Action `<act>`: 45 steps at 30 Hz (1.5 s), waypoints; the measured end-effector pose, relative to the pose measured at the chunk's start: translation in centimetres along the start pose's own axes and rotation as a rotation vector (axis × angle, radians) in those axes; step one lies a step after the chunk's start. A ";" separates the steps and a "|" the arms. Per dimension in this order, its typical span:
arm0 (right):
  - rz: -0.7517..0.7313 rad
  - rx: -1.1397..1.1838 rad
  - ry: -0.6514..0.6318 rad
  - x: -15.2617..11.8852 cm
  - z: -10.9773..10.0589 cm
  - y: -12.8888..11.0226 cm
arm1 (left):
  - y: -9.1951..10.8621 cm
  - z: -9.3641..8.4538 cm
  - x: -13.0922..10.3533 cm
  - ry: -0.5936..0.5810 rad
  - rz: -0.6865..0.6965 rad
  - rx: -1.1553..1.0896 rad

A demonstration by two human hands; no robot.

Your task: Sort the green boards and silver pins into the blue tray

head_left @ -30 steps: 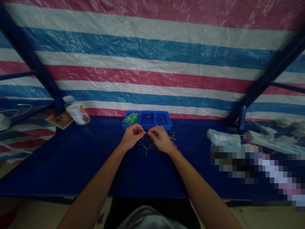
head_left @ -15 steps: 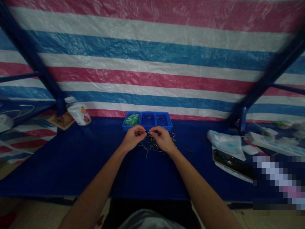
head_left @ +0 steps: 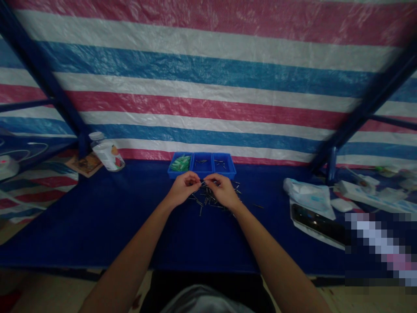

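My left hand [head_left: 184, 188] and my right hand [head_left: 222, 189] meet fingertip to fingertip just in front of the blue tray. Both are closed in a pinch on a small, dark, thin piece between them, perhaps a screw, mostly covered by the fingers. Below and between the hands lies a loose pile of screw-like metal pieces [head_left: 208, 200], spread on the blue table. The blue three-compartment tray [head_left: 202, 175] stands behind. Its left compartment holds green plastic pieces [head_left: 181, 163]; the middle and right ones each hold a few small thin pieces.
On the left, a white-labelled bottle [head_left: 109, 154] stands by a brown printed packet [head_left: 85, 165]. To the right lie a pale plastic package [head_left: 309, 193], a black phone [head_left: 317, 219], a white mouse-like object [head_left: 342, 204] and a power strip [head_left: 368, 195]. A striped sheet [head_left: 208, 102] hangs behind the table.
Almost nothing differs. Both hands stay pinched together over the pile, with only a tiny shift of the fingers; the tray and the pile look the same.
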State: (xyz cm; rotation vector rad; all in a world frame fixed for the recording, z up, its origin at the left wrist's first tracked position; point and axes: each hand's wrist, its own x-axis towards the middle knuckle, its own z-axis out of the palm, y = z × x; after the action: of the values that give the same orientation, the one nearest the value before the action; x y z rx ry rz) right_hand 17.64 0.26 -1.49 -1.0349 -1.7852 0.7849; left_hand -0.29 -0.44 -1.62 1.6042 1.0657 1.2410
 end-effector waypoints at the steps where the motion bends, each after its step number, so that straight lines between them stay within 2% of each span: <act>1: 0.001 0.000 0.005 0.0 0.0 0.0 | 0.0 0.0 0.0 -0.003 -0.005 0.000; 11: 0.014 0.023 0.049 0.0 0.2 0.5 | -0.3 -0.3 0.1 0.016 -0.019 -0.027; 22: -0.021 0.027 0.070 -0.1 0.3 0.1 | -0.6 -0.2 0.3 0.104 -0.025 -0.103; 30: 0.049 0.105 0.060 0.0 0.5 0.3 | -0.2 -0.2 0.2 0.114 -0.033 -0.143; 36: 0.180 0.393 0.069 0.3 -0.2 -0.1 | 0.4 -0.5 0.5 0.227 -0.048 -0.145; 42: 0.273 0.357 0.041 0.3 -0.6 -0.2 | -0.6 -1.1 1.0 0.398 -0.082 -0.101; 45: 0.335 0.435 0.075 0.6 -0.1 -0.2 | -1.2 -1.4 1.1 0.424 -0.115 0.017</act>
State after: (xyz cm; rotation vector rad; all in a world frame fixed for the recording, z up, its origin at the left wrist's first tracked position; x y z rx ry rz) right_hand 17.49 0.68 -1.07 -1.0580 -1.3089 1.2576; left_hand -1.63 1.07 -2.20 1.2988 1.4100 1.5345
